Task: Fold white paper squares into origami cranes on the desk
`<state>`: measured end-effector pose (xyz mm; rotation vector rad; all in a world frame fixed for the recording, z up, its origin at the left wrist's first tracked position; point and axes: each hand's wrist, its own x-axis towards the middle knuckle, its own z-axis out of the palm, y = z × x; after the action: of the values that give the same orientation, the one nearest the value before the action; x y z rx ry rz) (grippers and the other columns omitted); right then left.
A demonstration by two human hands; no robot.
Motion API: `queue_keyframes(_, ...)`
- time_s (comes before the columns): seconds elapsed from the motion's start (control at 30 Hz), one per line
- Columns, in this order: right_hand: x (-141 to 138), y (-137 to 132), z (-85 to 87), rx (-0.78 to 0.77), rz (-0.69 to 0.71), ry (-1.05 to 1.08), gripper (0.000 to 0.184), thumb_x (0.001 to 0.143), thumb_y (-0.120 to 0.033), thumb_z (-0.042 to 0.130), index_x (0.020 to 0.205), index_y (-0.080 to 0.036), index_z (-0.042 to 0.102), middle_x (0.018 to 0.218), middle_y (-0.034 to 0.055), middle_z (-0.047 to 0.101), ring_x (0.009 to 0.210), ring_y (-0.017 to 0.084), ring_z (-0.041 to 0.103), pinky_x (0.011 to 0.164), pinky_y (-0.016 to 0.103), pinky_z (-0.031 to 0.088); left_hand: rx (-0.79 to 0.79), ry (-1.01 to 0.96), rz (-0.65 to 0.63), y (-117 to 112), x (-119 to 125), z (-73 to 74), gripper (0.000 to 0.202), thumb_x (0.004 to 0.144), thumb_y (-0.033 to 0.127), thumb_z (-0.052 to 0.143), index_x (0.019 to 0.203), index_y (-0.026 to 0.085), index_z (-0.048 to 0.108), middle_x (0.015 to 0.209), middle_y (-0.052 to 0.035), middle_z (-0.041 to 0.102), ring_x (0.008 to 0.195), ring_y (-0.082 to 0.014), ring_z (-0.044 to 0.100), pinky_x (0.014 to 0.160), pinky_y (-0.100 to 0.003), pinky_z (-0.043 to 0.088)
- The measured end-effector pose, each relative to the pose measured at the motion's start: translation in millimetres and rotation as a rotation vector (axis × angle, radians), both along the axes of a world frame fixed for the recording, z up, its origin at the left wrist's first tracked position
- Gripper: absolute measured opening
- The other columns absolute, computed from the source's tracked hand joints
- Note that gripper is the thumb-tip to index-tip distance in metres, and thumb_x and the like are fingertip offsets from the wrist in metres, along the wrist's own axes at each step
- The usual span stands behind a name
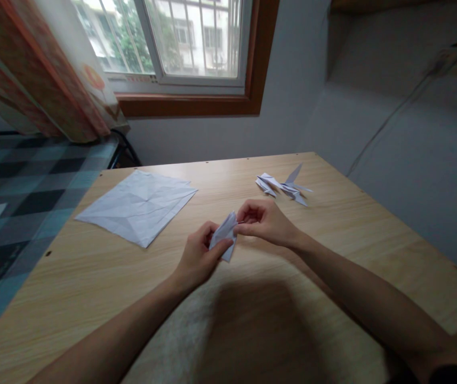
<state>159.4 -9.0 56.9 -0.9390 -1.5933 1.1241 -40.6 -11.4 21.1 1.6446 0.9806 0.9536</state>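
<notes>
Far left: checked blanket (32, 181) on a bed beside the desk (92, 277); patterned curtain (52, 80) above it, window (180, 37) behind.

Left of centre: creased paper sheet (140, 205), unfolded, lying flat on the desk, well apart from both hands. Crease lines show across it; no shape is formed from it yet.

Centre: left hand (198, 258), fingers curled, thumb and fingertips pinching the lower part of a small folded paper piece (225, 234). The piece is held just above the desk, between the two hands, narrow and many-layered; by its look it is partway folded, not a finished figure.

Right of centre: right hand (266, 221), fingers bunched, pinching the upper edge of the same piece.

Further right, toward the back edge: finished paper figures (284, 186), pointed wings up, resting on the desk, untouched. These count as done; the flat sheet is left.
</notes>
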Motion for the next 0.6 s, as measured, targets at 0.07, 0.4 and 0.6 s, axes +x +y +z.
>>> queue_keyframes(0.07, -4, 0, -4.5, -0.037, -0.030, 0.060, 0.031, 0.063, -0.031, 0.087, 0.072, -0.018, 0.060, 0.066, -0.0028, 0.063, 0.057, 0.010, 0.058, 0.056, 0.023, 0.048, -0.001, 0.002, -0.001, -1, 0, 1.0, 0.025, 0.077, 0.039, 0.070, 0.076, 0.019, 0.055, 0.060, 0.0063, 0.050, 0.055, -0.0099, 0.044, 0.053, -0.022, 0.035)
queue_keyframes(0.4, -13, 3, -18.1, -0.260, 0.052, 0.232, 0.033, 0.060, -0.037, 0.088, 0.072, -0.016, 0.066, 0.069, -0.0013, 0.068, 0.061, 0.011, 0.062, 0.063, 0.025, 0.052, -0.001, -0.001, 0.014, -1, 1, 2.7, 0.026, 0.076, 0.040, 0.069, 0.076, 0.018, 0.055, 0.060, 0.0065, 0.050, 0.054, -0.0093, 0.043, 0.052, -0.021, 0.035)
queue_keyframes(0.6, -17, 2, -22.0, -0.264, -0.017, 0.267, 0.035, 0.061, -0.040, 0.088, 0.064, -0.016, 0.062, 0.063, -0.0027, 0.064, 0.056, 0.009, 0.056, 0.057, 0.023, 0.047, -0.026, -0.006, 0.032, 1, 2, 3.7, 0.024, 0.073, 0.038, 0.071, 0.077, 0.017, 0.059, 0.062, 0.0054, 0.055, 0.055, -0.0100, 0.047, 0.051, -0.021, 0.035)
